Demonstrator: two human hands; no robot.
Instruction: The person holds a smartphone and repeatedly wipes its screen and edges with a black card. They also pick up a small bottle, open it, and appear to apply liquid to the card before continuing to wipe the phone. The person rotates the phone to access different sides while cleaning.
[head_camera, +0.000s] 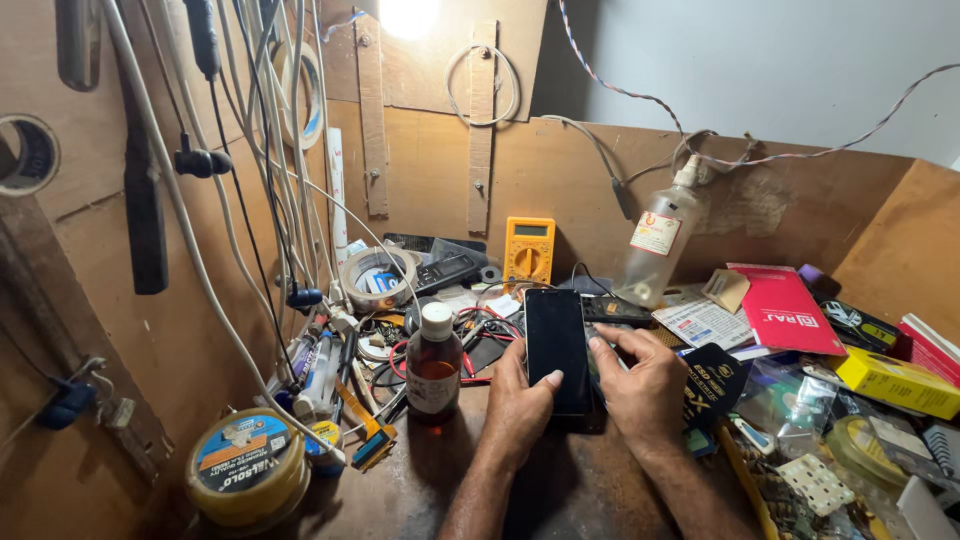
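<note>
The black smartphone (556, 345) stands upright on its lower edge near the middle of the cluttered table (420, 490), its dark glossy screen facing the camera, held between both hands. The left hand (515, 405) wraps the phone's lower left side: its fingers are curled closed around the edge behind the phone, and the thumb lies across the front glass near the lower right, the nail showing. The right hand (645, 385) presses against the phone's right edge; its fingers (610, 345) are bent and close together, the tips touching the side of the phone about halfway up, with the thumb hidden behind the hand. Both hands grip the phone, neither spread open.

Just left of the left hand stands a brown glass bottle (433, 365) with a white cap, close to the hand but not touching it. Behind the phone lies a tangle of red and black wires (480, 325). A yellow multimeter (529, 250) leans against the back wall, and a clear plastic bottle (658, 240) stands right of it. A red booklet (785, 310) lies to the right, and a solder spool (245, 465) sits at the near left.
</note>
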